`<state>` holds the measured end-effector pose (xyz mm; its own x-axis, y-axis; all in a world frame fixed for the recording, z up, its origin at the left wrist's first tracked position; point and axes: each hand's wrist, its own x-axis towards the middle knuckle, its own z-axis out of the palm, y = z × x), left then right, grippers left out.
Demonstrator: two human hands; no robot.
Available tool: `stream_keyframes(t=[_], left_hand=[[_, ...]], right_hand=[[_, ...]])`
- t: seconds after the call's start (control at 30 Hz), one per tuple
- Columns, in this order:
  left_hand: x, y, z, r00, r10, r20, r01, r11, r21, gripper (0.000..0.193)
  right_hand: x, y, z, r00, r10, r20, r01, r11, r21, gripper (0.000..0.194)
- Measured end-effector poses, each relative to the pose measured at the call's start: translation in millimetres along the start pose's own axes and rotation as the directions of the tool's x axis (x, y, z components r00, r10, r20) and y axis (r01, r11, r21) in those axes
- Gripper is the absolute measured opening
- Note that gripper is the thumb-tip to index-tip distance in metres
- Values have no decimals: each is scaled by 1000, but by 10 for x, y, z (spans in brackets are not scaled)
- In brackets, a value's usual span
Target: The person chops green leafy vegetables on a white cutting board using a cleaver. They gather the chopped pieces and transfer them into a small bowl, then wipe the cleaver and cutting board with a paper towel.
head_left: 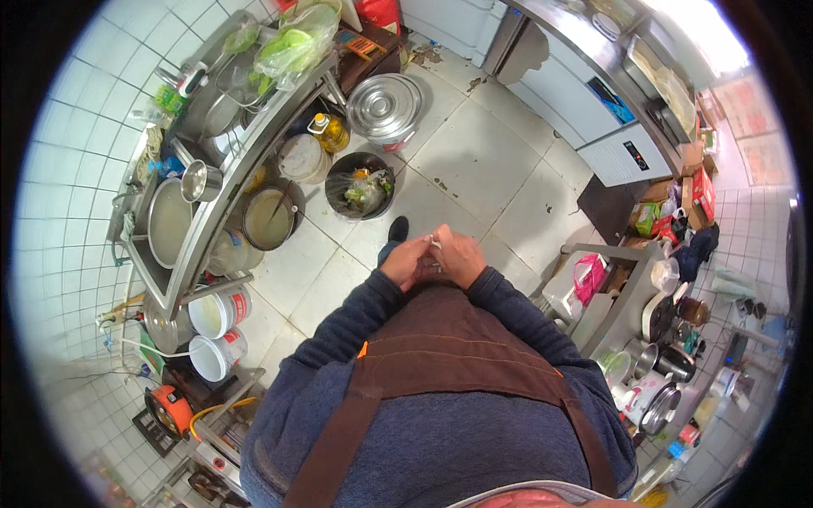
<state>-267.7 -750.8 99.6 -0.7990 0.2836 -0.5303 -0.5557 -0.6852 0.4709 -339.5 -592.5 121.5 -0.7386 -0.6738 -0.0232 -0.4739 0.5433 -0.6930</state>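
My left hand (408, 261) and my right hand (461, 255) meet in front of my brown apron (457, 355). Their fingertips pinch a small white thing (435, 242), too small and too covered to name. The curled fingers hide most of it. Just ahead on the tiled floor, to the left of my hands, stands a dark waste bin (329, 198) lined with a plastic bag and holding vegetable scraps. One dark shoe (398, 228) shows beyond my left hand.
A steel sink counter (209, 244) runs along the left, with a pot of cloudy liquid (269, 218), an oil jug (330, 133) and a lidded steel pot (384, 108) by it. At right stand a white refrigerated counter (565, 95) and a steel table (625, 279).
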Motion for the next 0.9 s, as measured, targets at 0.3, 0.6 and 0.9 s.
stream_keyframes(t=[0.3,0.6,0.9], left_hand=[[709,647,-1336,962,116,-249,-131,991,-41,36],[1535,877,-3546,572,738,-359,197,302,933,30],[2188,1134,-4477,768,428,-476,393,272,878,42]], right_hand=[[1067,-278,112,985,-74,154,80,996,-36,40],[1234,76,218,953,143,268,-122,988,-94,32],[1324,135,205,904,274,329,-244,961,-131,30]])
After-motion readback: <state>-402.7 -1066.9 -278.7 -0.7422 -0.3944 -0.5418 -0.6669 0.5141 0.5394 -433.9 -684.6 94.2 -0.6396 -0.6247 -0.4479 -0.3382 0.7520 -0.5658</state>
